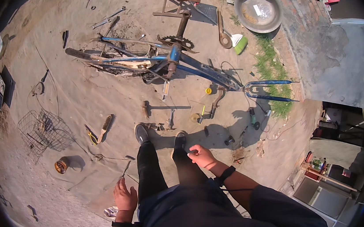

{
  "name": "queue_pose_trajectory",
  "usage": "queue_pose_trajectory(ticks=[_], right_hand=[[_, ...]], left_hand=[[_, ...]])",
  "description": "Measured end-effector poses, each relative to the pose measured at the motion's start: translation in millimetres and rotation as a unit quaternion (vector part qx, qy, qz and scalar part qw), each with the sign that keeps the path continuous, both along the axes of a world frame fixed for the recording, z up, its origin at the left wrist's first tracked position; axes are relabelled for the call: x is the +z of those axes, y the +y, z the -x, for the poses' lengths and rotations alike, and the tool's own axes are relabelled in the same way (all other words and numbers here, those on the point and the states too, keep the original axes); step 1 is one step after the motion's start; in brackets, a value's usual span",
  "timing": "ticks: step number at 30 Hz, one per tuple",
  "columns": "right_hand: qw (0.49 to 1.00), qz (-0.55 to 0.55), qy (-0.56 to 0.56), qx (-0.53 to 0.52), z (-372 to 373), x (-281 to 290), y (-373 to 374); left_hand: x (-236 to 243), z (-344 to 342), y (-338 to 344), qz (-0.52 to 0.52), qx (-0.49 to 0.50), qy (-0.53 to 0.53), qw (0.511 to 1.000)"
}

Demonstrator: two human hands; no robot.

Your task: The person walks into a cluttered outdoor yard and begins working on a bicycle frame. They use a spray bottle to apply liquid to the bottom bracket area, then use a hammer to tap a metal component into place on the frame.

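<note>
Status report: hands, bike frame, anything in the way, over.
Left hand open, right hand loosely curled. Blue bike frame on the ground. Hammer between frame and shoes.

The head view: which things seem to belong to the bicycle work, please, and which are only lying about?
Probably for the work:
- blue bicycle frame
- hammer
- brush
- yellow pliers

Probably just lying about:
- metal basin
- green broom

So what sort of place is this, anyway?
Probably an outdoor yard used for bicycle repair: a blue bike frame lies on the sandy ground, with a hammer and a brush nearby.
</note>
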State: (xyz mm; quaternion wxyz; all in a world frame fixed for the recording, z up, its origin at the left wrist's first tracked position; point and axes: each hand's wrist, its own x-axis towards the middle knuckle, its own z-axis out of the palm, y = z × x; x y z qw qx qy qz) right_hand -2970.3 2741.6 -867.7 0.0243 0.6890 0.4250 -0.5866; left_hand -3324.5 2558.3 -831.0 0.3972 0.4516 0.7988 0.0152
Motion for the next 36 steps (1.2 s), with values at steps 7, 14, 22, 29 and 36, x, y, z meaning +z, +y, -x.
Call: queue_pose_trajectory(ticks=[7, 14, 22, 29, 36], right_hand=[[1.000, -0.013, 0.006, 0.007, 1.0, -2.9, 4.8], [1.000, -0.007, 0.003, 0.003, 4.8, -3.8, 3.2], [1.000, -0.001, 0.001, -0.004, 13.6, 2.5, 6.0], [1.000, 0.005, 0.007, -0.010, 12.8, 3.9, 5.9], [1.000, 0.002, 0.001, -0.014, 17.5, 7.9, 9.4]], left_hand=[[-0.7, 4.9, 0.0, -0.007, 0.022, -0.005, 1.000], [3.9, 9.4, 5.0, -0.010, 0.029, -0.011, 0.999], [2.4, 13.0, 5.8, -0.007, 0.027, -0.011, 1.000], [1.4, 13.0, 7.7, -0.002, 0.027, -0.009, 1.000], [0.6, 13.9, 9.3, 0.000, 0.029, -0.010, 1.000]])
